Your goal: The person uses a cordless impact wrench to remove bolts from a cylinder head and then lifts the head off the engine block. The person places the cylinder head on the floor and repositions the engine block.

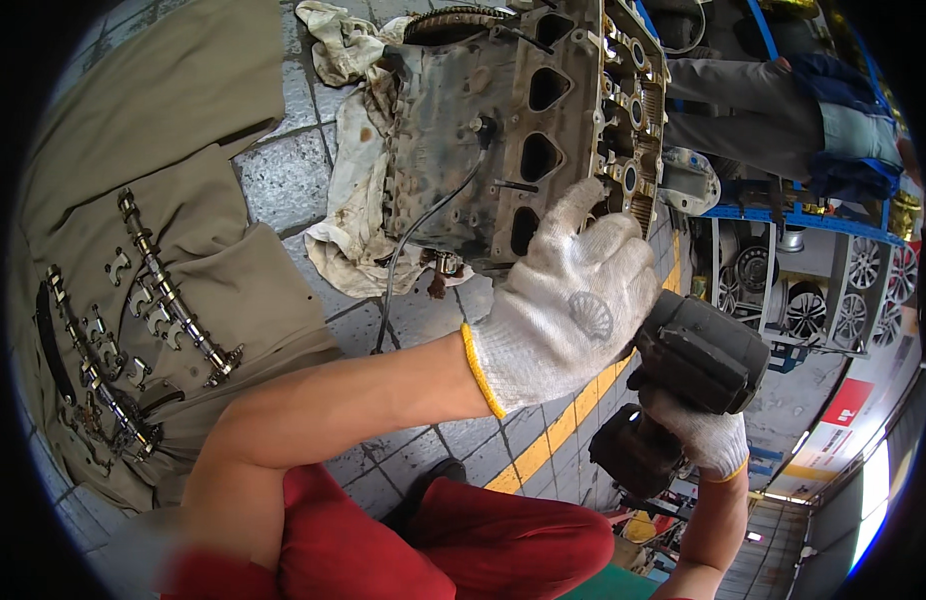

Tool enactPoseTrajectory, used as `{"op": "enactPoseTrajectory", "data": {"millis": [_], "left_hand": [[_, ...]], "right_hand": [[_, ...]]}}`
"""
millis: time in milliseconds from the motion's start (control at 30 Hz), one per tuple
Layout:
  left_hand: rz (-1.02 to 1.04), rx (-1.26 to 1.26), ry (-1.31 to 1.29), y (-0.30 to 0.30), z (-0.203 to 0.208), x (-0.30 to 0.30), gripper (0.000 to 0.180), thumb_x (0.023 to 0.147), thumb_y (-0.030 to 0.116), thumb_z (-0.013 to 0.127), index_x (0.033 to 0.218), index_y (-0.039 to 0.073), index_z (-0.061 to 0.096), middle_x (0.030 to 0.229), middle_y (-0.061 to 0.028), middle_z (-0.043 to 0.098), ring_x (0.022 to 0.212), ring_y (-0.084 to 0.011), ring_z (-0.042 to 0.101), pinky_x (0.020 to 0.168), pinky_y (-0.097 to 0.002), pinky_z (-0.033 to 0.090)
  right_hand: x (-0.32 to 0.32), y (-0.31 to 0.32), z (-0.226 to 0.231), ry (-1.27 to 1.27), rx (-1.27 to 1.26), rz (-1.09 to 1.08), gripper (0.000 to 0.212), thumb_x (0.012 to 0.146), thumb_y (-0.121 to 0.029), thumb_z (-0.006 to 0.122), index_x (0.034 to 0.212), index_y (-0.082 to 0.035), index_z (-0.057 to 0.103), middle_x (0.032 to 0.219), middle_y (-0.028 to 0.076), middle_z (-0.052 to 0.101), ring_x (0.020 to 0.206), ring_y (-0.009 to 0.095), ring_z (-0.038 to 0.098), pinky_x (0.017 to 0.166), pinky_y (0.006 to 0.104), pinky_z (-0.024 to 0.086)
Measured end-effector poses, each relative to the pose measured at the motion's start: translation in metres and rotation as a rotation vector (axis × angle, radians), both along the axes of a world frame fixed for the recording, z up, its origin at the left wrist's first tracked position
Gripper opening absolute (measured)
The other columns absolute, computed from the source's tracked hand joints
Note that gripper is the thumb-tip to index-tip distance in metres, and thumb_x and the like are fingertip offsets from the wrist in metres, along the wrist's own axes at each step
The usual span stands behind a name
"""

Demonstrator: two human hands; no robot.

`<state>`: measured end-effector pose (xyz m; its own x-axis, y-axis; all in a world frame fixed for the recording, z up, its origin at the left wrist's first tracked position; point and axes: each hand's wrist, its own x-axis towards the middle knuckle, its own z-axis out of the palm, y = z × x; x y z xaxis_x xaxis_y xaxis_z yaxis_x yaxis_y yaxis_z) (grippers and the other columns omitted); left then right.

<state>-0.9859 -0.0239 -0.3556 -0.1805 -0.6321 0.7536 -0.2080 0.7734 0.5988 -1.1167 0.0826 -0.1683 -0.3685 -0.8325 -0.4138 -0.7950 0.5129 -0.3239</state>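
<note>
The engine point(453, 150) lies just beyond the left hand point(583, 290), up and slightly left of it in the view, its long axis running away from the person, roughly top to bottom. The left hand is the nearer: its index finger reaches over the engine's near right edge and seems to touch it, while the other fingers curl beside it; whether they pinch anything, I cannot tell. The right hand point(698, 425) is farther off, down and to the right, its fingers closed around a bulky black tool point(713, 350) just beside the left hand.

The engine is grimy grey metal, with a row of dark ports point(540, 157) along its length and an open right side showing round wells. A dark cable point(398, 265) curves off it.

A stained white cloth point(343, 220) spreads along its left side on the tiled floor point(283, 185). Farther left, two shiny camshafts point(168, 285) and loose small parts lie on a brown cloth point(198, 195). At right, a co-worker's grey-trousered legs point(738, 110) are near the engine; car wheels point(805, 312) stand on a rack beyond.
</note>
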Motion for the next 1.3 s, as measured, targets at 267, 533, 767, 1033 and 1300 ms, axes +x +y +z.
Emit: {"op": "enactPoseTrajectory", "data": {"millis": [267,533,767,1033,1300], "left_hand": [[0.050,0.050,0.039,0.002,-0.006,-0.003,0.030,0.084,0.021,0.075,0.113,0.014,0.077,0.119,-0.0042,0.071,0.127,-0.0264,0.065,0.128,-0.0604,0.035],[-0.125,0.094,0.017,-0.008,-0.005,0.006,0.037,0.077,0.023,0.081,0.113,0.018,0.075,0.124,-0.0016,0.070,0.137,-0.0284,0.060,0.128,-0.0624,0.034],[-0.199,0.133,0.100,-0.011,-0.007,0.012,0.037,0.076,0.024,0.085,0.111,0.020,0.079,0.123,-0.0002,0.072,0.136,-0.0299,0.060,0.127,-0.0650,0.033],[-0.175,0.150,0.076,-0.006,-0.006,0.011,0.039,0.073,0.025,0.086,0.111,0.020,0.079,0.128,-0.0019,0.070,0.139,-0.0308,0.057,0.128,-0.0638,0.030],[-0.164,0.109,0.139,-0.013,-0.025,0.004,0.044,0.070,0.022,0.085,0.113,0.016,0.076,0.135,-0.0021,0.066,0.145,-0.0317,0.051,0.131,-0.0616,0.026]], "right_hand": [[0.001,-0.002,0.002,-0.050,-0.023,0.018,0.035,0.090,-0.004,0.082,0.125,-0.002,0.078,0.112,0.009,0.083,0.100,0.019,0.077,0.091,0.0374,0.063],[-0.033,0.003,0.004,-0.098,0.034,0.196,0.034,0.093,-0.004,0.080,0.127,-0.002,0.077,0.116,0.009,0.082,0.104,0.019,0.077,0.092,0.0377,0.063],[-0.037,0.004,-0.002,-0.184,0.041,0.053,0.032,0.094,-0.003,0.078,0.126,-0.002,0.078,0.115,0.010,0.082,0.105,0.024,0.077,0.093,0.0395,0.063],[-0.019,-0.004,0.011,0.067,0.154,0.254,0.035,0.087,-0.001,0.080,0.119,-0.015,0.083,0.127,0.009,0.079,0.115,0.028,0.076,0.099,0.0409,0.062],[-0.022,-0.016,0.010,0.002,0.104,0.198,0.035,0.085,-0.005,0.087,0.120,-0.011,0.082,0.120,0.008,0.080,0.111,0.026,0.077,0.099,0.0403,0.061]]}}
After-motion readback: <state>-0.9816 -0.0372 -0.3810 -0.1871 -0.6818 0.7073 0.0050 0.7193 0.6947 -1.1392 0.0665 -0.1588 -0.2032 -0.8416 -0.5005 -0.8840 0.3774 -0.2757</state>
